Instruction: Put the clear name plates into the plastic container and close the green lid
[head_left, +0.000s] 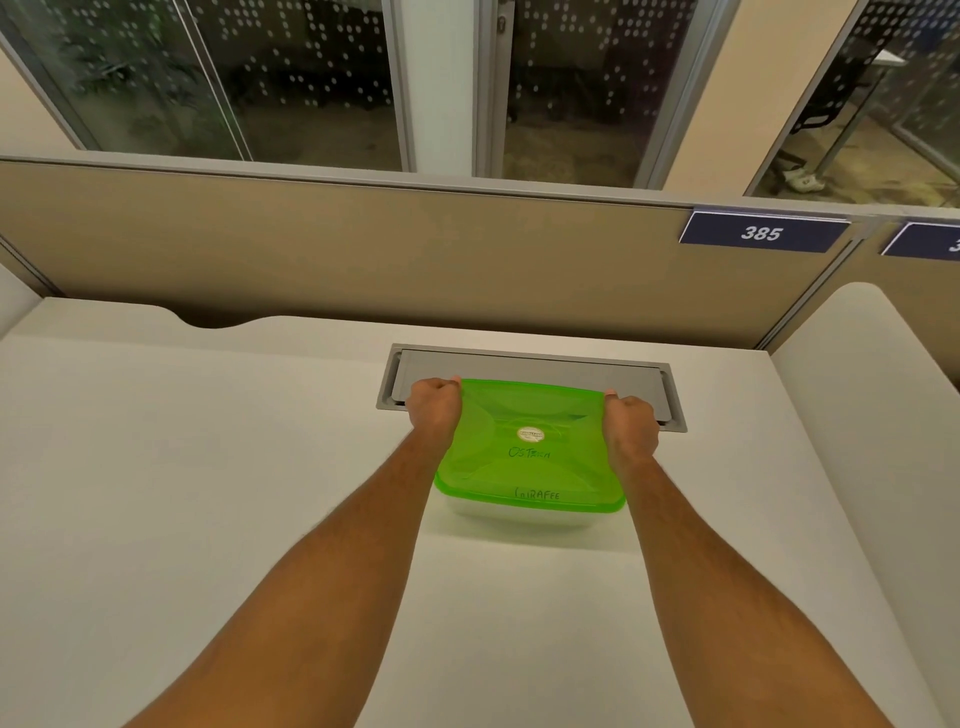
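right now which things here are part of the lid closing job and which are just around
Part of the job:
green lid, on the container
plastic container
left hand and right hand, gripping the lid's far corners

Just around:
grey cable hatch set in the desk
blue sign reading 385 on the partition

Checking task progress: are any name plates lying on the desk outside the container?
No: the desk shows only the container with its green lid.

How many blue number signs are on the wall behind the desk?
2. One blue sign reading 385 hangs on the partition at the right; a second blue sign sits beside it, cut off by the picture's right edge. More may lie outside the picture.
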